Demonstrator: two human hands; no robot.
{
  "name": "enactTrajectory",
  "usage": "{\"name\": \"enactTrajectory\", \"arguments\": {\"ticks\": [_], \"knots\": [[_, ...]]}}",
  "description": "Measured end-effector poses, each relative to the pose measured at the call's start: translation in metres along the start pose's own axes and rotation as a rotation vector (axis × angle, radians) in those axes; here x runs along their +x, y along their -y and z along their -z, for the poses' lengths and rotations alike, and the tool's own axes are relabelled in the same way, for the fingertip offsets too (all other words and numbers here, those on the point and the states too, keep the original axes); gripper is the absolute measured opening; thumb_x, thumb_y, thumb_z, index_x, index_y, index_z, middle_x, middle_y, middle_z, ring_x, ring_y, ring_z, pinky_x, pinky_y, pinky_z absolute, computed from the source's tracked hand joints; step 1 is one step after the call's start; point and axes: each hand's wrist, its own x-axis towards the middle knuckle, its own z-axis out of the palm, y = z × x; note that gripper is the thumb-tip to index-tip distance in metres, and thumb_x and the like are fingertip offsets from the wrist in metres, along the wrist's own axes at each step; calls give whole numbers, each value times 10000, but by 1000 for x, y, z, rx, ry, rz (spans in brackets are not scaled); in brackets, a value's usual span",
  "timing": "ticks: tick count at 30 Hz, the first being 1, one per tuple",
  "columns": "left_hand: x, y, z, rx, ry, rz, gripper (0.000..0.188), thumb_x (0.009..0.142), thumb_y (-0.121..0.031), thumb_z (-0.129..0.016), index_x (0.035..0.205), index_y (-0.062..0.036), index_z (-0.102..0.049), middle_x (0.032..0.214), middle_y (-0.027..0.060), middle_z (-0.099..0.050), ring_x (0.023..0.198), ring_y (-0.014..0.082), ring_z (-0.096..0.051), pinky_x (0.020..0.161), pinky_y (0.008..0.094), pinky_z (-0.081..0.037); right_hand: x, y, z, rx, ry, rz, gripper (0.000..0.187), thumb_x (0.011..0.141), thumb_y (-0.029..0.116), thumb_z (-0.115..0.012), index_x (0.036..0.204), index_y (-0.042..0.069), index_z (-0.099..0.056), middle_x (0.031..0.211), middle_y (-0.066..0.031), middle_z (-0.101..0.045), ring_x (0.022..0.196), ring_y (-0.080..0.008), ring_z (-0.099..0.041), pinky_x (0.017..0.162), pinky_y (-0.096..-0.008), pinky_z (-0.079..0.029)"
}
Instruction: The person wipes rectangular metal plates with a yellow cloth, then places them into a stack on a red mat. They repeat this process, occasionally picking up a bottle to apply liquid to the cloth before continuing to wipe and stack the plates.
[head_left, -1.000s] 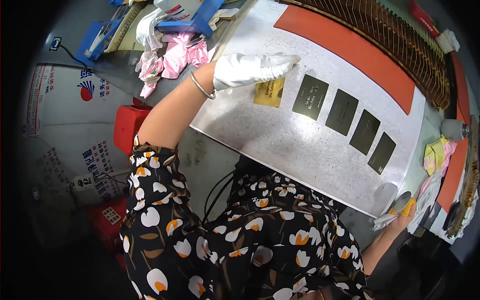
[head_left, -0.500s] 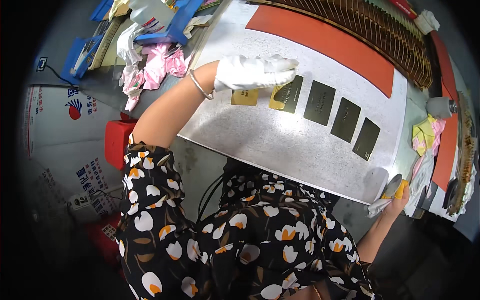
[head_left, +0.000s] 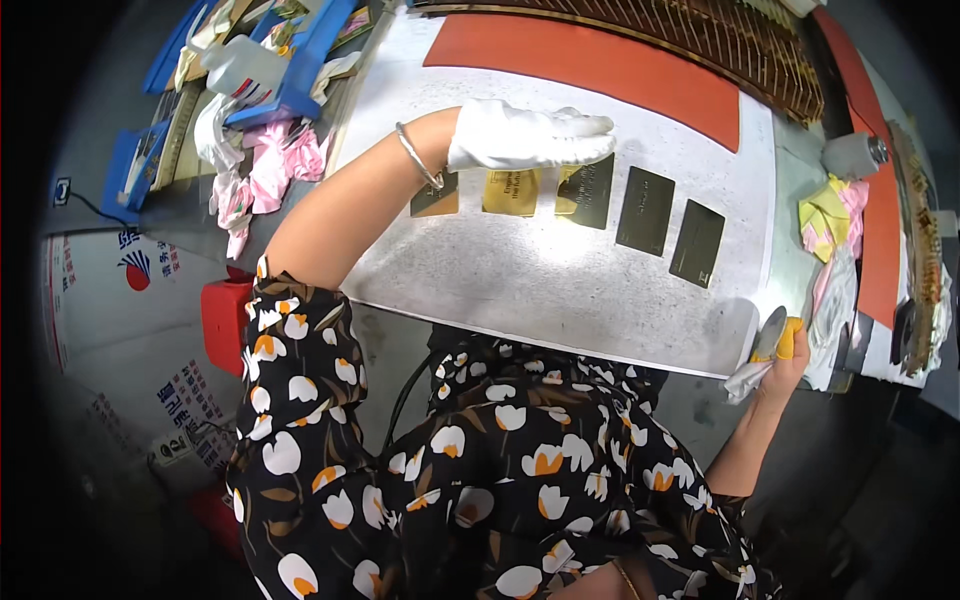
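Currently, the left hand (head_left: 545, 138) in a white fabric glove (head_left: 485, 137) is reaching flat and open, fingers extended, over part of a row of five thin rectangular dark-and-gold cards (head_left: 645, 210). They are lying on a pale grey speckled board (head_left: 560, 300), below a flat orange-red strip (head_left: 600, 75); whether the glove is touching them, I cannot tell. By the board's lower right corner, the right hand (head_left: 788, 362) is gripping a grey oval piece (head_left: 769, 334) with yellow material (head_left: 788, 338) and white cloth (head_left: 745, 381).
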Motion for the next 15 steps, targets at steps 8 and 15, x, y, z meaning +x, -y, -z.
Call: {"name": "enactTrajectory", "arguments": {"ticks": [8, 15], "knots": [[38, -28, -11, 77, 66, 82, 655, 936, -507, -373, 1408, -59, -291, 1450, 111, -315, 1348, 225, -278, 1109, 329, -222, -3, 9, -7, 48, 28, -26, 180, 899, 172, -553, 946, -2, -556, 788, 23, -531, 695, -44, -453, 638, -194, -359], [69, -56, -22, -7, 135, 58, 673, 934, -507, -377, 1413, -47, -266, 1463, 108, -287, 1359, 223, -254, 1125, 326, -182, 0, 3, -3, 15, 61, 37, 151, 906, 133, -537, 963, -4, -559, 821, 21, -540, 716, -37, -468, 642, -178, -365]]}}
